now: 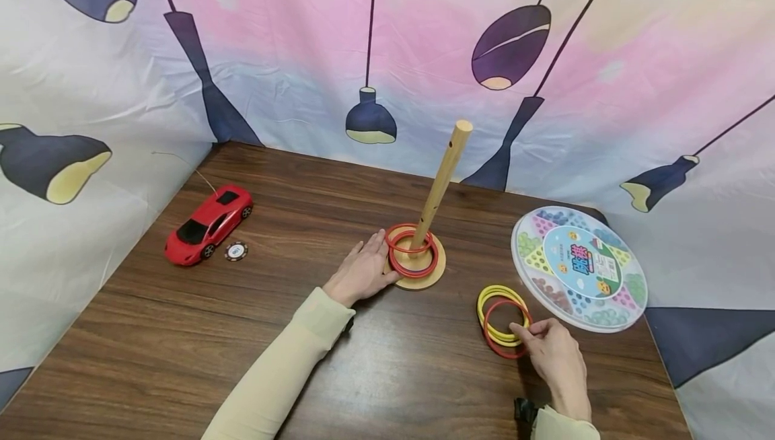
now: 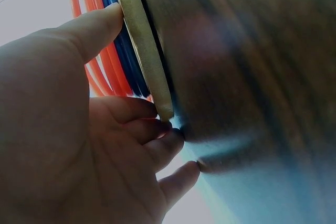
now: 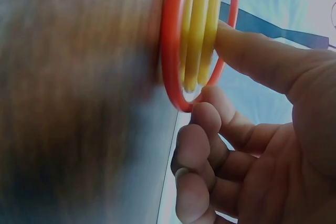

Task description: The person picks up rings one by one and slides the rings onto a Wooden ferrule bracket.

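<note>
A wooden peg [image 1: 445, 174] leans on its round wooden base [image 1: 434, 273], with red rings [image 1: 412, 251] lying round its foot. My left hand [image 1: 362, 272] lies flat on the table against the base's left edge. In the left wrist view the thumb [image 2: 97, 24] touches the base rim [image 2: 139, 40] beside orange and blue rings [image 2: 113, 61]. My right hand [image 1: 554, 352] is at a small stack of yellow and red rings [image 1: 501, 315]. In the right wrist view its thumb [image 3: 252, 51] and forefinger [image 3: 207, 108] pinch the stack's near edge [image 3: 176, 51].
A red toy car [image 1: 208, 225] and a round chip [image 1: 236, 250] sit at the left of the brown table [image 1: 181, 332]. A round marble game board [image 1: 578, 268] lies at the right. Printed cloth walls [image 1: 303, 56] close in three sides.
</note>
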### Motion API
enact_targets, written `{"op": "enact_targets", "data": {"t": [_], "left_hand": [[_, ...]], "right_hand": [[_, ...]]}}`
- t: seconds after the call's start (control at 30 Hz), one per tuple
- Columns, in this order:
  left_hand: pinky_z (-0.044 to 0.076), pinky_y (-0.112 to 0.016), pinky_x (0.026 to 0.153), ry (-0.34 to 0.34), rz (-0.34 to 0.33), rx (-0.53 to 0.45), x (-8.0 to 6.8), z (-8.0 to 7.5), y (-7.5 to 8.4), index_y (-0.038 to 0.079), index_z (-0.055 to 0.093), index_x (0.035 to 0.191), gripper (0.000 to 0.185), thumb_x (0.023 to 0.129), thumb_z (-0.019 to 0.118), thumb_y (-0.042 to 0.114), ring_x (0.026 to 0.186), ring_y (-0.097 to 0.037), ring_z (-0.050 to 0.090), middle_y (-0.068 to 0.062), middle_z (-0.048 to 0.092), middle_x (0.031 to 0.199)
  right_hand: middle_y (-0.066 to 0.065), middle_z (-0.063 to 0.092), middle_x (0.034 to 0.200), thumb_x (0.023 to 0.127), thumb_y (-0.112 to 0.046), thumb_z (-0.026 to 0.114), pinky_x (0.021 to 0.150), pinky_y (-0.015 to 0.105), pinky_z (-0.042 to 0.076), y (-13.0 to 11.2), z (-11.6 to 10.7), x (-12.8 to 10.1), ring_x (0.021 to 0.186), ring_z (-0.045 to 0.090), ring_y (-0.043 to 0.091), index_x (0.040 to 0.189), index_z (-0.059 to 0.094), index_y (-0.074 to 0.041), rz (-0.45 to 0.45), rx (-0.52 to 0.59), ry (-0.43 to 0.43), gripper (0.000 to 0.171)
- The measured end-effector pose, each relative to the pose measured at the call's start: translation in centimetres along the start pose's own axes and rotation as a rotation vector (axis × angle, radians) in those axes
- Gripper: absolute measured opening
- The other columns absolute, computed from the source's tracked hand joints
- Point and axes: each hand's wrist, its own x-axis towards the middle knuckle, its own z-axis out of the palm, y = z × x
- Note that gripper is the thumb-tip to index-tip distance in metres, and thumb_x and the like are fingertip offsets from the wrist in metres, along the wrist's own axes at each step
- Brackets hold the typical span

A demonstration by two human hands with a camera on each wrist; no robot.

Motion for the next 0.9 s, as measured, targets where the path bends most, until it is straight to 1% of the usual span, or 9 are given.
{"op": "enact_targets", "data": {"t": [0.2, 0.33, 0.4, 0.6, 0.67, 0.77, 0.9], "left_hand": [[0.02, -0.047, 0.116, 0.004, 0.008, 0.008, -0.07, -0.02, 0.01, -0.005, 0.03, 0.15, 0.083, 0.094, 0.058, 0.051, 0.146, -0.028, 0.02, -0.018, 0.019, 0.158], [0.019, -0.046, 0.116, 0.004, 0.005, 0.006, -0.05, 0.03, 0.02, -0.005, 0.029, 0.15, 0.083, 0.094, 0.057, 0.05, 0.146, -0.028, 0.02, -0.018, 0.019, 0.159], [0.018, -0.046, 0.117, 0.005, 0.001, 0.002, -0.04, 0.05, 0.04, -0.005, 0.028, 0.15, 0.083, 0.095, 0.057, 0.049, 0.146, -0.027, 0.019, -0.018, 0.018, 0.159], [0.018, -0.046, 0.117, 0.017, 0.003, 0.004, -0.01, 0.19, 0.05, -0.004, 0.028, 0.15, 0.082, 0.095, 0.058, 0.048, 0.146, -0.027, 0.019, -0.018, 0.018, 0.159], [0.019, -0.047, 0.117, 0.015, 0.005, 0.006, -0.02, 0.22, 0.03, -0.004, 0.028, 0.15, 0.082, 0.094, 0.057, 0.049, 0.146, -0.027, 0.019, -0.018, 0.018, 0.159], [0.019, -0.047, 0.116, 0.012, 0.002, 0.01, -0.02, 0.26, -0.06, -0.004, 0.028, 0.15, 0.082, 0.094, 0.057, 0.049, 0.146, -0.027, 0.019, -0.018, 0.018, 0.159], [0.02, -0.047, 0.116, 0.016, -0.004, 0.019, 0.2, 0.45, 0.05, -0.004, 0.028, 0.151, 0.083, 0.094, 0.057, 0.049, 0.146, -0.027, 0.02, -0.018, 0.019, 0.159]], "right_hand": [[0.004, 0.065, 0.077, 0.085, -0.057, 0.066, 0.061, 0.046, 0.047, -0.13, -0.02, 0.0, 0.073, 0.062, 0.026, 0.084, 0.066, -0.01, -0.017, -0.028, 0.002, 0.047], [0.006, 0.065, 0.079, 0.086, -0.054, 0.067, 0.062, 0.047, 0.047, -0.36, -0.11, -0.02, 0.074, 0.062, 0.029, 0.084, 0.064, -0.01, -0.01, -0.027, 0.018, 0.045], [0.009, 0.065, 0.081, 0.086, -0.053, 0.067, 0.063, 0.047, 0.046, -0.47, -0.12, 0.01, 0.075, 0.062, 0.03, 0.088, 0.062, -0.008, 0.002, -0.021, 0.026, 0.046], [0.017, 0.066, 0.093, 0.087, -0.055, 0.063, 0.065, 0.051, 0.046, -0.39, -0.08, -0.05, 0.083, 0.062, 0.039, 0.11, 0.056, -0.001, 0.049, 0.009, 0.049, 0.06], [0.017, 0.067, 0.094, 0.089, -0.055, 0.061, 0.066, 0.052, 0.047, -0.31, -0.06, -0.03, 0.085, 0.062, 0.04, 0.112, 0.057, 0.0, 0.054, 0.009, 0.053, 0.06], [0.013, 0.067, 0.09, 0.091, -0.053, 0.059, 0.066, 0.051, 0.047, -0.27, -0.05, 0.02, 0.084, 0.062, 0.037, 0.106, 0.064, -0.003, 0.045, 0.004, 0.053, 0.052], [0.006, 0.065, 0.082, 0.093, -0.047, 0.059, 0.064, 0.047, 0.046, -0.12, -0.31, -0.01, 0.079, 0.061, 0.03, 0.096, 0.067, -0.008, 0.04, 0.009, 0.049, 0.04]]}}
